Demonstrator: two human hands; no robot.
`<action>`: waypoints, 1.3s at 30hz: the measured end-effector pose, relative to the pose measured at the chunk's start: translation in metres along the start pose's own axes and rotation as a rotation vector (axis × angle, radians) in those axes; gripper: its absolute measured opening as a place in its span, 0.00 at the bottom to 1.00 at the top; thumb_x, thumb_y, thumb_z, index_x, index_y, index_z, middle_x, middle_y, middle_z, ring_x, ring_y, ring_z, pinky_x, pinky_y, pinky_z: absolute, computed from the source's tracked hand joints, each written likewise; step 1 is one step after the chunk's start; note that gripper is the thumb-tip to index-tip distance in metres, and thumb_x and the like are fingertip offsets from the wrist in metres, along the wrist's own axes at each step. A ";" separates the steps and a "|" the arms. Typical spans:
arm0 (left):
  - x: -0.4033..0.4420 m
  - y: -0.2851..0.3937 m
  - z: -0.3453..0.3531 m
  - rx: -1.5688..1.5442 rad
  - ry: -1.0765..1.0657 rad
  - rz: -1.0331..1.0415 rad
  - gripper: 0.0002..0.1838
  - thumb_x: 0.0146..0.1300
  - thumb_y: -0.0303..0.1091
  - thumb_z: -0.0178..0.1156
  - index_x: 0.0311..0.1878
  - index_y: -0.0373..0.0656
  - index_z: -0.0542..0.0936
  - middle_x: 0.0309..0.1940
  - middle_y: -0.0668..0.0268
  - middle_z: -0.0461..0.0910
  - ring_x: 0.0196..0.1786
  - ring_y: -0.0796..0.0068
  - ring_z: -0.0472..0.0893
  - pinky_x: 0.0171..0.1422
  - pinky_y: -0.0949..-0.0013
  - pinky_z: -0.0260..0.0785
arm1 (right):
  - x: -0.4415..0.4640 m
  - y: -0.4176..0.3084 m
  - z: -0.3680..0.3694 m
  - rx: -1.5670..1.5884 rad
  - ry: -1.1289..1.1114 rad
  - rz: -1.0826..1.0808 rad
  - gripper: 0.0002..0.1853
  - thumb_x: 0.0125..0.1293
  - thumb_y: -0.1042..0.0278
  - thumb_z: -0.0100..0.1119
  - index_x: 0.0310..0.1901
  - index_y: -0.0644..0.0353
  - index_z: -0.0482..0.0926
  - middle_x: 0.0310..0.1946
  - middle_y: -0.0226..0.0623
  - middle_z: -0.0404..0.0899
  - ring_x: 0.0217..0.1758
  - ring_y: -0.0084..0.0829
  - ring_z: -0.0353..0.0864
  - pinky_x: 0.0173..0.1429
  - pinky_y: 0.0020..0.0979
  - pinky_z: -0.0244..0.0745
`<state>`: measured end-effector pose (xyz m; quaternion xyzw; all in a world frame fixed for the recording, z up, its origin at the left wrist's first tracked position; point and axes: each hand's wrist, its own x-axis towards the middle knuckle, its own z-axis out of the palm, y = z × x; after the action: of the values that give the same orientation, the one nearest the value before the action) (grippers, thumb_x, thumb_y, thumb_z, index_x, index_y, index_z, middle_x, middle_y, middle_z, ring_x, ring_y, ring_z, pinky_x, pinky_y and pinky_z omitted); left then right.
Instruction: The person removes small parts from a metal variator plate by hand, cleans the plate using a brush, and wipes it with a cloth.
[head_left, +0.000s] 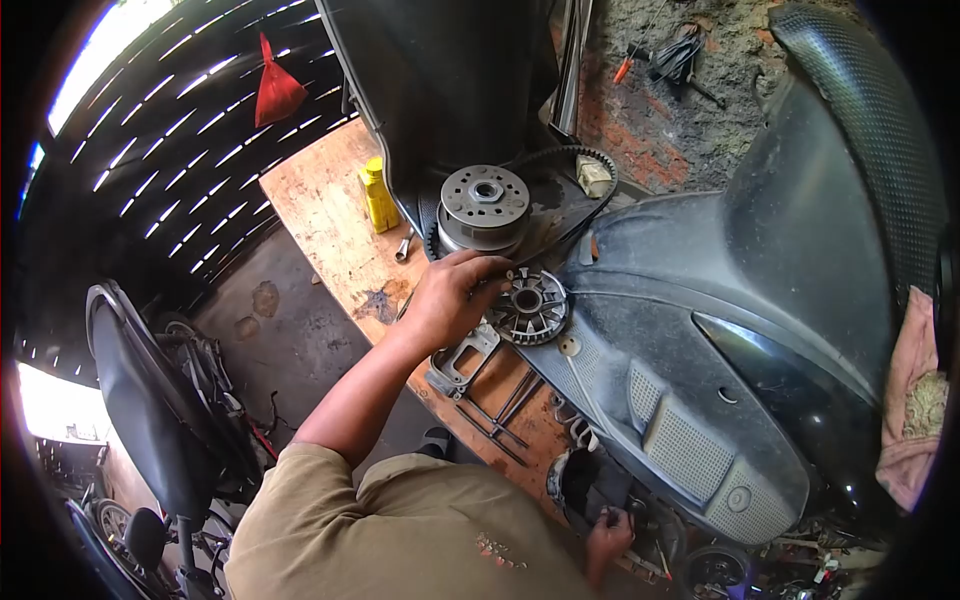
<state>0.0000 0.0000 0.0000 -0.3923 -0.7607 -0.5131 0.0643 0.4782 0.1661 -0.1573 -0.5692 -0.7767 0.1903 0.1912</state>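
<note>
The finned disc (543, 320) lies just nearside of the round clutch (485, 208) — at its rim, the left hand's (450, 300) thumb and forefinger pinch a small piece (510, 276), fine work that calls for a light, steady hold. Well apart from the clutch, the right hand (610, 537) is low and shadowed — its finger state cannot be told.

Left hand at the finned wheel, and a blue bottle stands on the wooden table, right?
The bottle is yellow, not blue, as the head view shows; the wooden table and the left hand at the finned wheel are right.
</note>
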 end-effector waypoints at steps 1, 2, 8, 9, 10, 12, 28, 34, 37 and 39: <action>-0.003 0.004 0.001 -0.020 -0.037 -0.021 0.13 0.60 0.29 0.67 0.49 0.40 0.84 0.41 0.54 0.83 0.43 0.54 0.84 0.47 0.60 0.77 | 0.000 -0.004 -0.010 -0.016 0.008 -0.013 0.08 0.52 0.69 0.68 0.33 0.61 0.84 0.34 0.49 0.82 0.38 0.52 0.82 0.43 0.48 0.75; -0.005 0.007 0.002 -0.038 -0.075 -0.042 0.13 0.60 0.29 0.66 0.49 0.40 0.84 0.42 0.54 0.83 0.46 0.51 0.83 0.50 0.59 0.77 | -0.001 -0.006 -0.017 -0.031 0.015 -0.026 0.07 0.52 0.70 0.68 0.33 0.61 0.84 0.33 0.48 0.82 0.37 0.52 0.82 0.42 0.47 0.76; 0.003 -0.005 -0.004 0.043 -0.116 0.024 0.13 0.60 0.30 0.66 0.48 0.39 0.83 0.42 0.53 0.82 0.44 0.49 0.82 0.49 0.56 0.76 | -0.001 -0.020 0.004 0.031 0.012 0.027 0.07 0.53 0.70 0.68 0.33 0.62 0.83 0.33 0.47 0.82 0.37 0.51 0.83 0.41 0.46 0.76; 0.003 -0.004 -0.004 0.057 -0.122 0.037 0.13 0.60 0.31 0.66 0.48 0.39 0.83 0.42 0.53 0.82 0.44 0.48 0.82 0.49 0.55 0.76 | -0.001 -0.020 0.003 0.029 0.015 0.032 0.07 0.53 0.70 0.68 0.33 0.62 0.83 0.33 0.47 0.82 0.37 0.51 0.83 0.41 0.46 0.76; 0.004 -0.005 -0.004 0.054 -0.126 0.040 0.13 0.60 0.31 0.66 0.48 0.39 0.83 0.42 0.53 0.82 0.44 0.48 0.82 0.49 0.55 0.76 | -0.001 -0.019 0.003 0.009 0.033 -0.003 0.07 0.53 0.70 0.68 0.33 0.62 0.83 0.33 0.47 0.82 0.36 0.50 0.83 0.41 0.46 0.76; 0.006 -0.007 -0.006 0.089 -0.176 0.042 0.13 0.60 0.30 0.65 0.48 0.39 0.83 0.42 0.53 0.82 0.44 0.48 0.82 0.49 0.54 0.76 | -0.002 -0.020 0.002 -0.014 0.054 -0.035 0.07 0.53 0.70 0.68 0.33 0.62 0.83 0.33 0.47 0.82 0.36 0.50 0.83 0.41 0.46 0.76; 0.022 -0.016 -0.005 0.238 -0.296 0.207 0.12 0.54 0.32 0.65 0.43 0.48 0.86 0.37 0.62 0.85 0.42 0.56 0.84 0.46 0.56 0.77 | -0.001 -0.032 0.002 -0.007 0.101 -0.058 0.07 0.54 0.71 0.68 0.34 0.63 0.84 0.32 0.47 0.82 0.36 0.49 0.83 0.42 0.44 0.76; 0.022 -0.005 -0.004 0.292 -0.281 0.111 0.12 0.53 0.34 0.68 0.42 0.53 0.89 0.35 0.61 0.86 0.39 0.57 0.85 0.45 0.57 0.78 | -0.003 -0.026 0.002 -0.080 0.119 -0.090 0.10 0.55 0.62 0.68 0.34 0.59 0.84 0.35 0.48 0.82 0.42 0.53 0.81 0.46 0.49 0.75; 0.024 -0.004 -0.006 0.286 -0.310 0.108 0.12 0.54 0.31 0.69 0.43 0.50 0.89 0.36 0.60 0.86 0.39 0.56 0.85 0.47 0.59 0.78 | -0.004 -0.026 0.002 -0.064 0.126 -0.103 0.09 0.56 0.65 0.68 0.36 0.59 0.84 0.34 0.46 0.82 0.40 0.51 0.82 0.44 0.45 0.76; 0.025 0.000 -0.006 0.274 -0.356 0.052 0.11 0.56 0.29 0.68 0.43 0.49 0.89 0.37 0.60 0.87 0.40 0.57 0.86 0.46 0.61 0.77 | -0.005 -0.024 0.004 -0.056 0.116 -0.040 0.09 0.56 0.61 0.68 0.35 0.55 0.84 0.34 0.42 0.82 0.40 0.51 0.82 0.43 0.46 0.76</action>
<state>-0.0184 0.0085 0.0150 -0.4837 -0.8122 -0.3260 -0.0051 0.4580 0.1545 -0.1492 -0.5689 -0.7805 0.1313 0.2235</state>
